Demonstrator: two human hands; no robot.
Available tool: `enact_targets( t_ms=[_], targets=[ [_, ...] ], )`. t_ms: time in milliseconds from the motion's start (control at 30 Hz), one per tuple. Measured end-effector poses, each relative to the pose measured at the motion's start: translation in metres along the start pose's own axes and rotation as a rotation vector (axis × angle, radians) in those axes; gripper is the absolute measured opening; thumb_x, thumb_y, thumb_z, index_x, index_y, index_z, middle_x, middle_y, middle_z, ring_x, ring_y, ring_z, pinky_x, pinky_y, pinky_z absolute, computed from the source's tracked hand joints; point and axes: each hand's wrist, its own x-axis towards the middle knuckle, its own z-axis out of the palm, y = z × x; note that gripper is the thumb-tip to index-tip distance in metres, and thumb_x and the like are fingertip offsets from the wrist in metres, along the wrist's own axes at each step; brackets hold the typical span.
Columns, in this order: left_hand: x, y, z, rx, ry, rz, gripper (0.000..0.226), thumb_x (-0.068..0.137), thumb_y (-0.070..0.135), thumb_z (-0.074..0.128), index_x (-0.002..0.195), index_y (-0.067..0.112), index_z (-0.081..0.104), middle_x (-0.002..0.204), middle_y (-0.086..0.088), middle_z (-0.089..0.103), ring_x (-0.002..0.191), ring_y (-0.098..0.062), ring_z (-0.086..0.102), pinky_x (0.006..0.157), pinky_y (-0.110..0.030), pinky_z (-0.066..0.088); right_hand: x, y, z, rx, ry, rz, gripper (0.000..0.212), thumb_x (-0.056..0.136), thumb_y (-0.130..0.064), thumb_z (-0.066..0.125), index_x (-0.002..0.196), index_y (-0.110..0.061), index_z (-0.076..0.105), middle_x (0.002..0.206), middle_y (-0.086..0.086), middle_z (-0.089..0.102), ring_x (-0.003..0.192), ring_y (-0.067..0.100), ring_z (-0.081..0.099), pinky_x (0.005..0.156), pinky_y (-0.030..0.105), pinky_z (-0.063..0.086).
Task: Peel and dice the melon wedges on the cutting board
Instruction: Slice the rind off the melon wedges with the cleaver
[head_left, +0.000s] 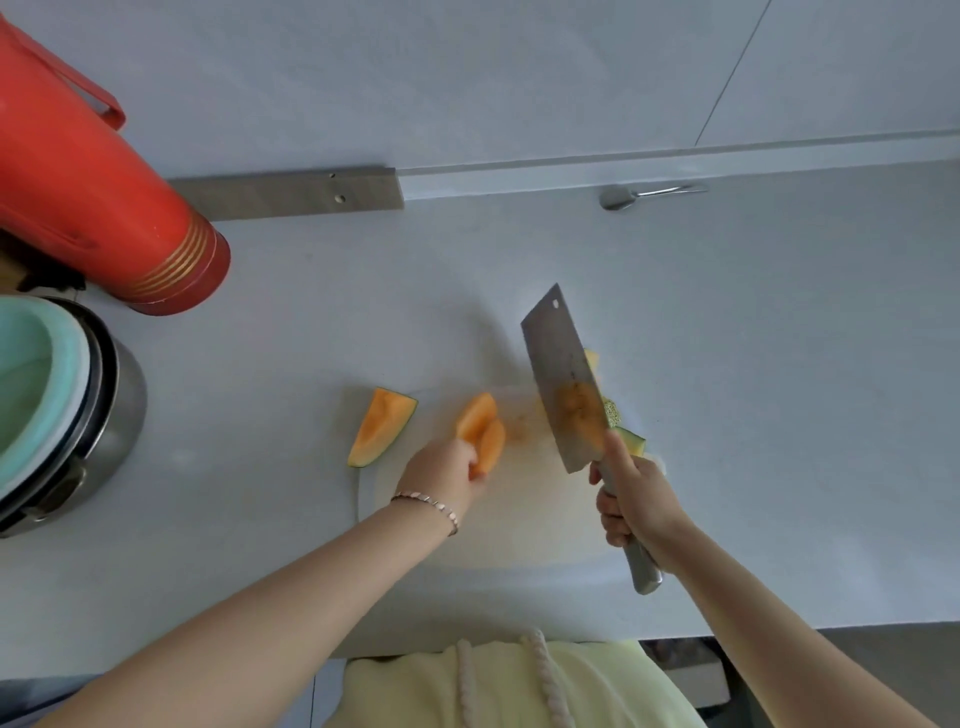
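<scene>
My left hand (445, 470) grips peeled orange melon pieces (482, 430) over the white cutting board (519, 519). An unpeeled melon wedge (382, 426) with green rind lies at the board's left edge. My right hand (631, 501) holds a cleaver (563, 379) by its metal handle, with the blade raised and tilted over the board's right part. The blade mirrors orange melon flesh. Green rind scraps (626, 434) and a pale piece lie behind the blade on the right.
A red thermos jug (93, 192) stands at the back left. A steel pot with a teal bowl inside (57, 410) sits at the left. A metal spoon (639, 196) lies near the back wall. The counter's front edge runs near my body.
</scene>
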Motion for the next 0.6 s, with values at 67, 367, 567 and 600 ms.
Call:
enact_targets(
  t_ms=[67, 367, 567, 600],
  targets=[
    [-0.002, -0.012, 0.004, 0.046, 0.01, 0.023, 0.016, 0.088, 0.023, 0.054, 0.077, 0.012, 0.056, 0.092, -0.013, 0.068, 0.091, -0.032, 0.062, 0.072, -0.032, 0.045, -0.003, 0.0, -0.009, 0.041, 0.03, -0.028, 0.049, 0.096, -0.05, 0.034, 0.072, -0.009, 0.041, 0.047, 0.001, 0.025, 0.039, 0.014, 0.023, 0.04, 0.02, 0.024],
    [-0.008, -0.024, -0.004, 0.03, 0.235, -0.085, 0.033, 0.09, 0.034, 0.051, 0.117, 0.018, 0.056, 0.114, -0.001, 0.062, 0.11, -0.023, 0.056, 0.083, -0.033, 0.047, -0.019, -0.012, -0.033, -0.127, 0.036, -0.129, 0.051, 0.094, -0.052, 0.037, 0.071, -0.007, 0.043, 0.042, -0.003, 0.032, 0.033, 0.011, 0.026, 0.039, 0.018, 0.025],
    [0.004, 0.03, -0.058, -0.243, 0.866, 0.451, 0.025, 0.079, 0.02, 0.048, 0.09, 0.006, 0.066, 0.076, -0.007, 0.061, 0.075, -0.018, 0.053, 0.07, -0.027, 0.042, -0.022, -0.018, -0.058, -0.762, 0.248, -0.33, 0.051, 0.086, -0.056, 0.047, 0.079, -0.007, 0.06, 0.06, 0.006, 0.053, 0.055, 0.021, 0.046, 0.05, 0.029, 0.032],
    [0.008, 0.044, -0.068, -0.23, 0.782, 0.526, 0.021, 0.079, 0.022, 0.052, 0.089, 0.008, 0.066, 0.077, -0.004, 0.061, 0.076, -0.014, 0.051, 0.07, -0.026, 0.043, -0.025, -0.021, -0.062, -0.875, 0.26, -0.351, 0.048, 0.085, -0.058, 0.047, 0.078, -0.012, 0.059, 0.059, 0.002, 0.053, 0.055, 0.02, 0.047, 0.048, 0.028, 0.032]
  ],
)
